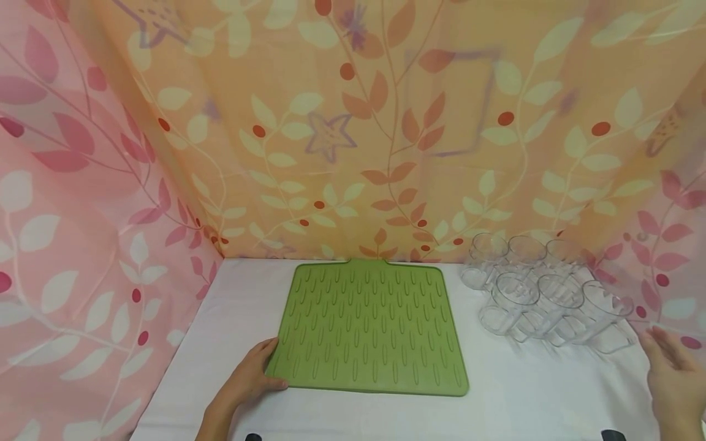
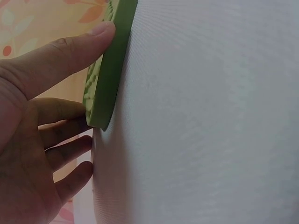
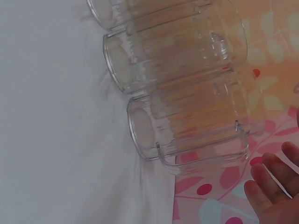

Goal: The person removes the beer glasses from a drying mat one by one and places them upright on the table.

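Note:
A green ribbed silicone mat (image 1: pixel 368 331) lies flat on the white tabletop. At its near left corner is my left hand (image 1: pixel 250 375), thumb on the front edge and fingers spread along the left edge. The left wrist view shows that thumb touching the mat's rim (image 2: pixel 114 79), with the lower fingers loosely apart. Several clear glass mugs (image 1: pixel 559 294) stand upright in two rows to the right of the mat. My right hand (image 1: pixel 678 386) is to the right of the nearest mug (image 3: pixel 191 121), apart from it, fingers extended and holding nothing.
A leaf-patterned orange cloth (image 1: pixel 353 153) hangs behind the tabletop (image 1: pixel 237 306), with pink cloth (image 1: pixel 72 245) at the sides. The back mugs (image 1: pixel 526 251) stand close to the rear cloth. Two small black objects (image 1: pixel 612 435) show at the front edge.

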Demonstrator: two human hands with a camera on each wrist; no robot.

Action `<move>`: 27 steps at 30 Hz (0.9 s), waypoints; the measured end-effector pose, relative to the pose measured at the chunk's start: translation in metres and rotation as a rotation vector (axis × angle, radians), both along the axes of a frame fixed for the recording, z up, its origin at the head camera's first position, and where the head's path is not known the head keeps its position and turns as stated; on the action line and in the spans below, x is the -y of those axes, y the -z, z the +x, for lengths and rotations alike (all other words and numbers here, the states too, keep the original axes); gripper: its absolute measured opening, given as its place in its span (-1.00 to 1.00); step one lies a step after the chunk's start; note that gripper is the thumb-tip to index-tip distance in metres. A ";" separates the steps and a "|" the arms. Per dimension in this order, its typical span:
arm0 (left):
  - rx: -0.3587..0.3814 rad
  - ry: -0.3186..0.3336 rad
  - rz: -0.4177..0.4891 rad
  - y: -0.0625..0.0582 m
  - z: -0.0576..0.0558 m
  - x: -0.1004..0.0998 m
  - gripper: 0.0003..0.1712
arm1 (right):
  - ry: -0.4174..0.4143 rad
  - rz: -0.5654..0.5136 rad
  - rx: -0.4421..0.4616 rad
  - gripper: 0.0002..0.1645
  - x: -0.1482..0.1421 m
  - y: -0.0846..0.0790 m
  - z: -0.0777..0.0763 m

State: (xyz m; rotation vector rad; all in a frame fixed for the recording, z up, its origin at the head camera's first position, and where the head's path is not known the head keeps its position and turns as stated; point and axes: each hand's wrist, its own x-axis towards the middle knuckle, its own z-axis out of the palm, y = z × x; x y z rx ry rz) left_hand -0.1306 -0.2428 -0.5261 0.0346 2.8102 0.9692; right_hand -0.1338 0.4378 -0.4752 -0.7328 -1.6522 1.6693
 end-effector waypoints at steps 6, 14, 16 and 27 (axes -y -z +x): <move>0.001 -0.001 0.007 -0.001 0.000 -0.001 0.22 | 0.014 0.050 0.141 -0.58 0.005 -0.008 0.001; 0.005 -0.003 0.001 -0.002 0.001 -0.001 0.20 | 0.015 0.184 0.283 -0.43 0.018 -0.024 0.000; 0.009 -0.007 0.000 -0.002 0.001 -0.001 0.20 | 0.002 0.217 0.278 -0.43 0.020 -0.028 0.000; 0.010 -0.008 -0.003 -0.001 0.002 -0.002 0.20 | -0.058 0.325 0.301 -0.41 0.031 -0.048 -0.008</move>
